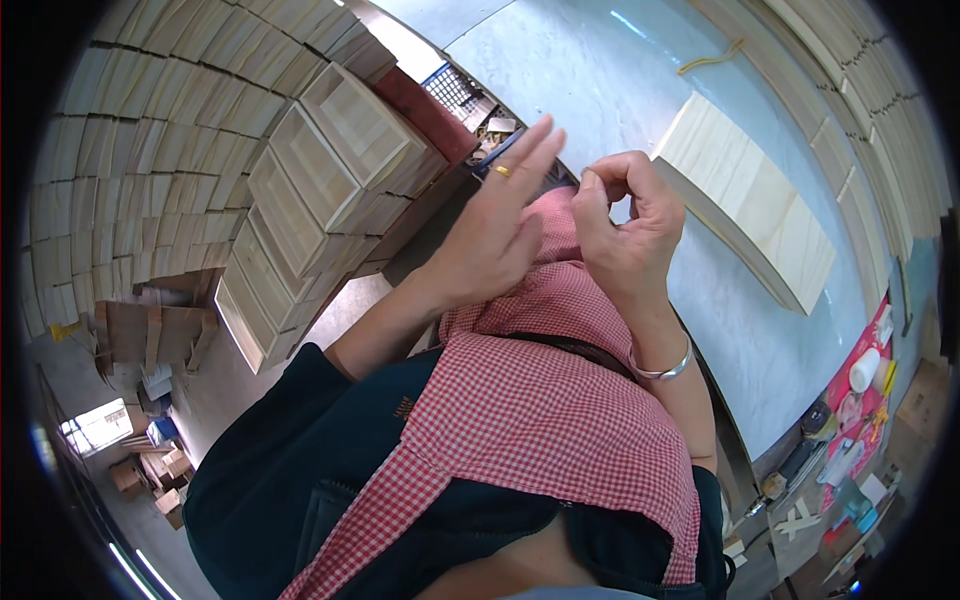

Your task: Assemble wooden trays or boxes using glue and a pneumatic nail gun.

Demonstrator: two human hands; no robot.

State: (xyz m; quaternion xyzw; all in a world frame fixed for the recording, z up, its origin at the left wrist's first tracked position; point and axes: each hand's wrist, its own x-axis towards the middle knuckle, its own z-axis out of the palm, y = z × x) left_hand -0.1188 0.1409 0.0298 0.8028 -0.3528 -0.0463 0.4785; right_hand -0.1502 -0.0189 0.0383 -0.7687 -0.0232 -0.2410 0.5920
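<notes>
Left hand: thumb and fingers apart. Right hand: thumb and forefinger together, on what I cannot tell. A swing could scrape the bangle against the wooden box, upper right.

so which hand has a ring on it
The left hand: a yellow ring shows on one of its fingers. No ring shows on the right hand, just a silver bangle at its wrist.
</notes>
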